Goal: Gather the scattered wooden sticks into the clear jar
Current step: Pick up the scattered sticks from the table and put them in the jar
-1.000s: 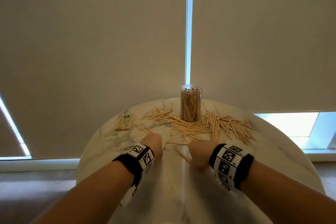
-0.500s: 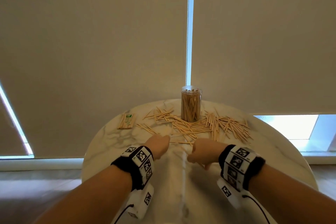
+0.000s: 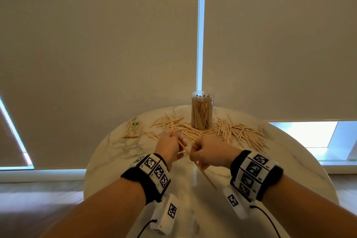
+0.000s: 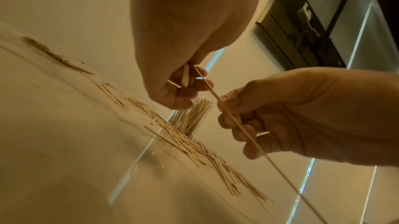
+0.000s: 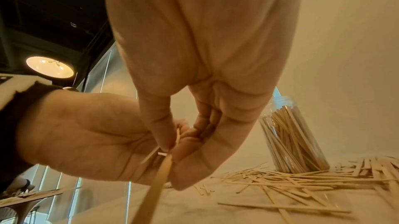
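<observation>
No readable writing shows; only a green mark on the wrapped stick bundle (image 3: 133,129). The left hand (image 3: 170,146) and right hand (image 3: 209,152) both pinch one long wooden stick (image 3: 201,168) above the worktop (image 3: 108,152). The clear jar (image 3: 202,110), full of upright sticks, stands at the far edge amid scattered wooden sticks (image 3: 237,134).
</observation>
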